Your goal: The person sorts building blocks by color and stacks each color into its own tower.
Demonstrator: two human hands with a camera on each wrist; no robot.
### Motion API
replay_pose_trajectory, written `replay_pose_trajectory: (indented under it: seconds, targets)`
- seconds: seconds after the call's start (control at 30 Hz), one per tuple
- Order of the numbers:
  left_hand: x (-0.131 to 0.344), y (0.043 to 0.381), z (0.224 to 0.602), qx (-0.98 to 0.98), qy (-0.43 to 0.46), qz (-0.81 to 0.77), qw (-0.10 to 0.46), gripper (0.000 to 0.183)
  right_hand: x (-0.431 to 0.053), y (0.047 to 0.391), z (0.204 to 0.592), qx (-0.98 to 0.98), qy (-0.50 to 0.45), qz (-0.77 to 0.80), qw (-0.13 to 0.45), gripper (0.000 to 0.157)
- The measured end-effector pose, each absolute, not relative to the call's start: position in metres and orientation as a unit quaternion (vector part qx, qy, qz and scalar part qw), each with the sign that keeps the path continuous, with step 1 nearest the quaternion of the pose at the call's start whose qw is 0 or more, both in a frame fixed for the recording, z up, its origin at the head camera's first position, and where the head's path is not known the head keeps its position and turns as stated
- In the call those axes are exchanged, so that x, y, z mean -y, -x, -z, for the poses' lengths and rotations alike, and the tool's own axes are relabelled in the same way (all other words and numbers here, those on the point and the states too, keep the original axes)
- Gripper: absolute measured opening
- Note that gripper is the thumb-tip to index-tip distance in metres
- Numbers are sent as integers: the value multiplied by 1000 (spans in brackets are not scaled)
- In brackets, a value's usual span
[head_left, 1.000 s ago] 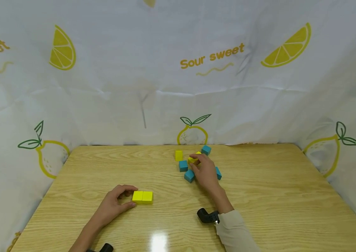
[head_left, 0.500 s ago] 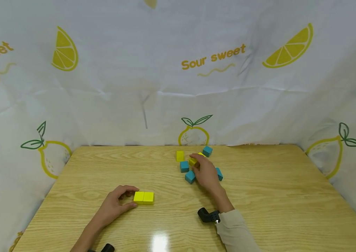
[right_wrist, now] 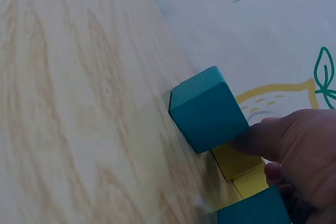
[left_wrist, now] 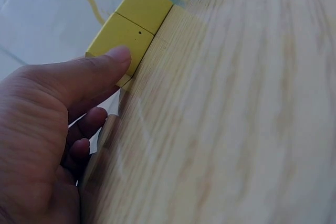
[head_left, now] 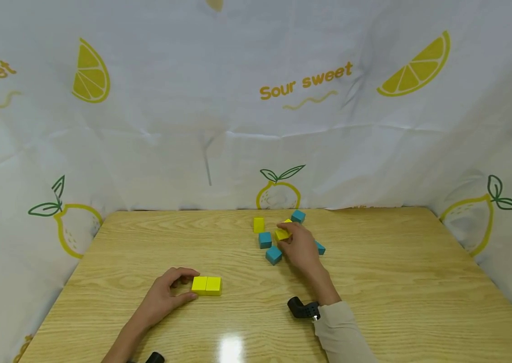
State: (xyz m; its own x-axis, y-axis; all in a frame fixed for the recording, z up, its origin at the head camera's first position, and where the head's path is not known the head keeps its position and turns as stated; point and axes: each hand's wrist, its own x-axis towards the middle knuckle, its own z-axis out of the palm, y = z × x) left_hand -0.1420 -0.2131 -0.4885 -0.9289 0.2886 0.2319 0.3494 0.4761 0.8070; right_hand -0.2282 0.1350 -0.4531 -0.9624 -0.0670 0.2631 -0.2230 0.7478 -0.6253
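Note:
Two yellow cube blocks lie side by side on the table in the head view, the left one (head_left: 199, 285) against the right one (head_left: 213, 286). My left hand (head_left: 163, 295) pinches the left block between thumb and index finger; in the left wrist view the thumb (left_wrist: 113, 61) lies on its face. Farther off, my right hand (head_left: 301, 249) has thumb and index finger at either side of another yellow block (head_left: 281, 235). A blue block (right_wrist: 207, 111) partly covers that spot in the right wrist view. One more yellow block (head_left: 288, 221) shows just behind the fingers.
Around the right hand sit blue blocks: one at the back (head_left: 298, 217), two on its left, a near one (head_left: 273, 255) and a farther one (head_left: 265, 240), and a half-hidden one (head_left: 320, 248) on its right. A yellow block (head_left: 259, 225) stands near the wall cloth (head_left: 170, 161).
My right hand has moved slightly right, and the yellow block between its fingers has shifted and turned a little. The blue block on its right has slid outward. My left hand stays put.

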Motion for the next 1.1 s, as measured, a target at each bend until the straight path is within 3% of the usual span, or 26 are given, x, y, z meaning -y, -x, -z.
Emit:
replay_pose_trajectory:
  seconds: [0.8, 1.1]
  targets:
    - [213, 142, 489, 861, 184, 474, 24, 42, -165, 233, 458, 943, -101, -303, 99, 36]
    - [213, 142, 489, 861, 187, 473, 24, 41, -166, 231, 454, 925, -98, -355, 87, 36]
